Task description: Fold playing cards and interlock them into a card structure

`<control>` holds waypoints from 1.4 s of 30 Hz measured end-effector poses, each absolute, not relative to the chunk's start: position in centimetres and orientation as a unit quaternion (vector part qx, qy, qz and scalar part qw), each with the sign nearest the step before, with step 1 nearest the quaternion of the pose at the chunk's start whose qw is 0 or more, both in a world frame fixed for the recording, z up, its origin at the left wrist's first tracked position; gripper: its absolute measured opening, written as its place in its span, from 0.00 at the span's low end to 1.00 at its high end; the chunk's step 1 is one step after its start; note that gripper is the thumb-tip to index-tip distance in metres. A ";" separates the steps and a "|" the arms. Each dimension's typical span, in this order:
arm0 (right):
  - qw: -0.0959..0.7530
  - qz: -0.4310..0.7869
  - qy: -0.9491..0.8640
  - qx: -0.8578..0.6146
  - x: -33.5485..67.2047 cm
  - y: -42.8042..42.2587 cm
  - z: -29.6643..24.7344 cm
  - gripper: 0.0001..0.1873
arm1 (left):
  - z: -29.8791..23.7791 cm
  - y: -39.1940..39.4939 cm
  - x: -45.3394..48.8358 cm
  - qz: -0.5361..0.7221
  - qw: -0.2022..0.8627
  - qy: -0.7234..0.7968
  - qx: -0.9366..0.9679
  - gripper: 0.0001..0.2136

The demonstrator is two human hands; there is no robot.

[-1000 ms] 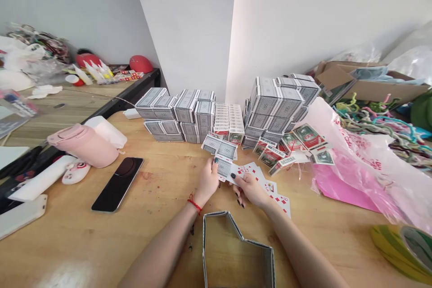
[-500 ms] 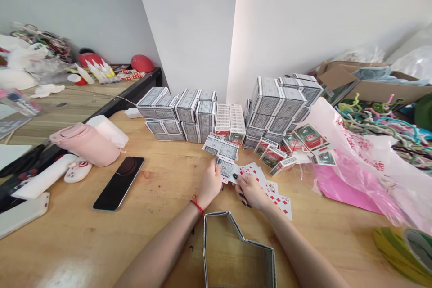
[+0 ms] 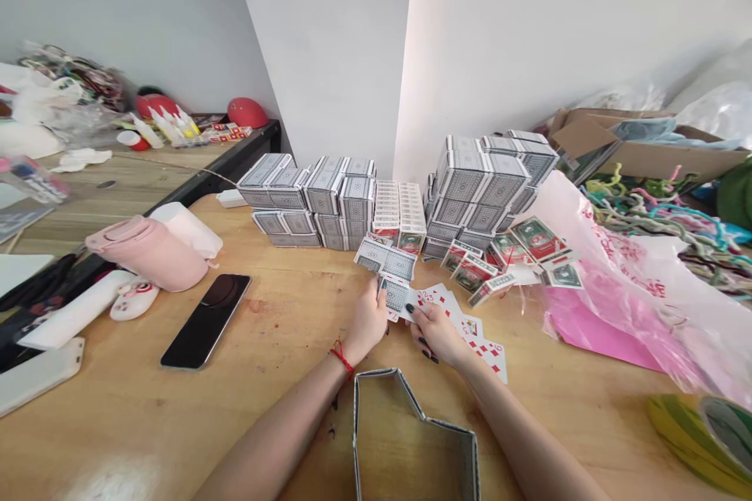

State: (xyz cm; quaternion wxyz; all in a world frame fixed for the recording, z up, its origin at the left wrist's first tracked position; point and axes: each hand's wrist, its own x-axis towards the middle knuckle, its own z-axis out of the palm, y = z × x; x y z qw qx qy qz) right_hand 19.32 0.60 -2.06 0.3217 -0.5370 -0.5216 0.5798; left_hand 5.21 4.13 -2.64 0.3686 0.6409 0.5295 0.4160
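Observation:
Near the middle of the table, my left hand [image 3: 367, 321] is closed, its thumb pressed on grey-backed playing cards [image 3: 396, 297]. My right hand [image 3: 438, 333] pinches the edge of a playing card [image 3: 410, 300] that meets them; its lower fingers are curled. Just beyond the left fingers lie more cards [image 3: 385, 257], backs up. Face-up diamond cards [image 3: 490, 356] are spread beside and partly under the right hand. Between my forearms stands an open, angular frame of joined cards [image 3: 423, 415]. The left fingertips are partly hidden by the cards.
Card-covered blocks stand in a left stack [image 3: 279, 200] and a right stack [image 3: 485, 188], with card boxes [image 3: 399, 211] between. Loose card packs [image 3: 473, 270] lie nearby. A phone [image 3: 205, 321] and a pink bottle [image 3: 150, 254] are left; plastic bags [image 3: 634, 274] and tape [image 3: 699, 438] are right.

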 end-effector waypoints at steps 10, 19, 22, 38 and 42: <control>0.317 0.581 -0.519 -0.540 19.4 0.6 -2.1 0.25 | -2.7 4.5 5.0 0.387 0.368 0.523 0.665 0.15; 0.313 0.576 -0.525 -0.542 19.4 0.8 -1.5 0.25 | -2.7 4.6 4.9 0.399 0.381 0.501 0.667 0.15; 0.304 0.568 -0.532 -0.549 19.4 0.8 -1.6 0.25 | -2.7 4.7 4.9 0.396 0.379 0.506 0.666 0.15; 0.279 0.612 -0.520 -0.527 19.6 1.0 -1.4 0.24 | -1.7 4.3 5.2 0.395 0.404 0.480 0.671 0.14; 0.304 0.664 -0.476 -0.490 19.8 1.1 -1.5 0.21 | -1.9 4.7 4.5 0.411 0.418 0.491 0.645 0.15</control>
